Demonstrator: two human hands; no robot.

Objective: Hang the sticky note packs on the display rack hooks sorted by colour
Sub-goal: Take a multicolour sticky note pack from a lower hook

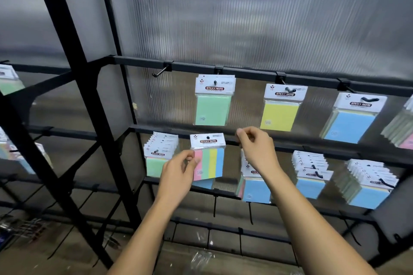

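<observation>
Striped pack (209, 158) pinched in left hand (178, 174); right hand (257, 147) curled, holding nothing.

Bare hook (161, 70) upper left; hanging packs (212, 101) crowd its right.

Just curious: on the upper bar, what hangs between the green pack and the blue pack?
A yellow pack hangs between the green pack and blue pack, seen from the head camera.

Black rack (245, 72) hooks carry sticky note packs (213, 100), perhaps 9 bunches.
</observation>
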